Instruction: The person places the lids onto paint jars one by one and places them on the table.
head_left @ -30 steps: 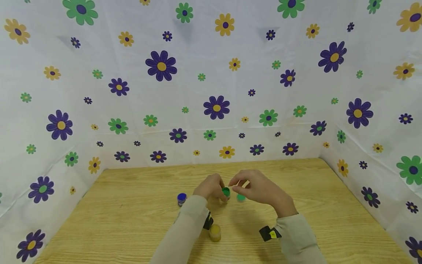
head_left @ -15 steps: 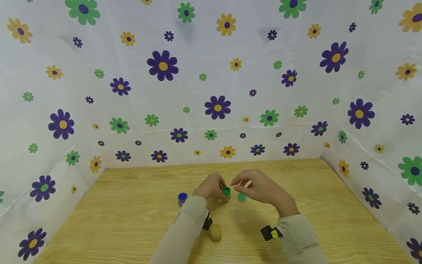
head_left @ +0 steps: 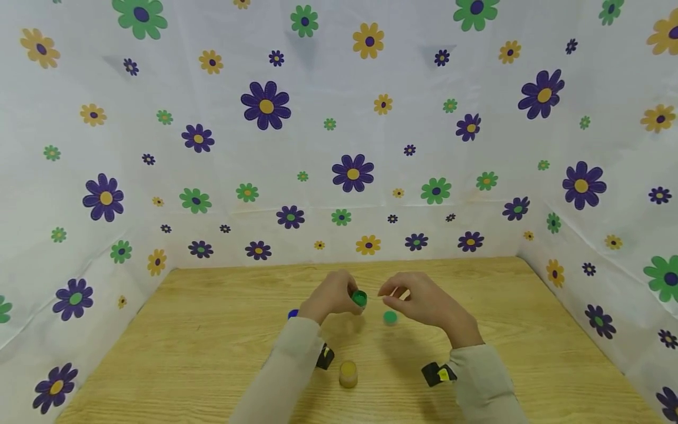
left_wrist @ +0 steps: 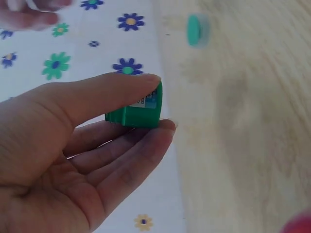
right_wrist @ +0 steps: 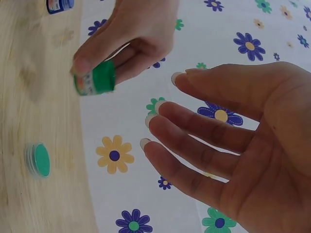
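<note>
Between the thumb and fingers of my left hand (head_left: 331,294) is a small green paint jar (head_left: 359,298), its lid off and its mouth showing green inside. In the left wrist view the jar (left_wrist: 141,115) lies on its side in the grip, part of its label under the thumb. My right hand (head_left: 421,300) hovers to the right of the jar, its fingers loosely bent and holding nothing, as the right wrist view of the hand (right_wrist: 228,141) confirms. Below the gap between the hands, a round green lid (head_left: 390,317) lies on the table.
A yellow jar (head_left: 348,375) stands near me on the wooden table (head_left: 212,353). Partly hidden behind the left wrist is a blue jar (head_left: 293,314). Flower-print cloth (head_left: 296,141) walls the back and sides. A red blur (left_wrist: 299,224) shows at the left wrist view's corner.
My left hand has raised the green jar off the table and tilted it, moving slightly up and left. The right hand stays nearly in place, a little farther from the jar.
</note>
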Demonstrator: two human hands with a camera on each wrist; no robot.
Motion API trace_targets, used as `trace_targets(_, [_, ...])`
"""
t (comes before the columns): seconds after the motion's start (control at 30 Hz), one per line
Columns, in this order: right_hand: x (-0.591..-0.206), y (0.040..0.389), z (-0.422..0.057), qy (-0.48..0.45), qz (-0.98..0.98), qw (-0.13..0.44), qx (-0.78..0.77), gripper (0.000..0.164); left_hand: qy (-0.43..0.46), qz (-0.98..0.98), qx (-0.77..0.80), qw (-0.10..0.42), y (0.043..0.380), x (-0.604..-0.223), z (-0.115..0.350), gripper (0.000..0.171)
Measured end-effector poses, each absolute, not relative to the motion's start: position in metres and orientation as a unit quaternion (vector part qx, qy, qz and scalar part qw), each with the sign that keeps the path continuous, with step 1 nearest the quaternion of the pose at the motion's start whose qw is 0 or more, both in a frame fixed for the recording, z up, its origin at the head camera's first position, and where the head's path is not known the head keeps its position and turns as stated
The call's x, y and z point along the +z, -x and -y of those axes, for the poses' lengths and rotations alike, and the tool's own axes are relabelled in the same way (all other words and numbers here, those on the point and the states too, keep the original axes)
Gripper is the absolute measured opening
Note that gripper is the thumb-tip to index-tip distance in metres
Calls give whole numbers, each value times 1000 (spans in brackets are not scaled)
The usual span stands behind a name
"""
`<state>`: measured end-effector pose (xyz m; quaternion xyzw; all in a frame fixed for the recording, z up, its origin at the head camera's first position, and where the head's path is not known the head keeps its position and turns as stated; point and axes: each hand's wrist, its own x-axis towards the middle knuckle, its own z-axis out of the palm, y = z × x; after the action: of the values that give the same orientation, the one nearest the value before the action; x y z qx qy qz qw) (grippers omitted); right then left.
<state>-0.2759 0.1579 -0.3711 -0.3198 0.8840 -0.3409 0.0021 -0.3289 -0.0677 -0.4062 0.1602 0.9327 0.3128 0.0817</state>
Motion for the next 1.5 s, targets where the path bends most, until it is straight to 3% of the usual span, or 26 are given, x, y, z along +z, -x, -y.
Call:
trace_targets(0.27, [-385, 286, -152, 304, -901, -4, -309, 13, -207, -916, 338, 57, 300, -389, 79, 17])
trace_targets(0.7, [-426, 305, -135, 248, -931, 12, -266, 12, -206, -900, 378, 66, 259, -391, 98, 21])
trace_targets(1.5, [-436, 301, -125, 180, -959, 61, -208, 13, -223, -881, 414, 52, 249, -408, 110, 24])
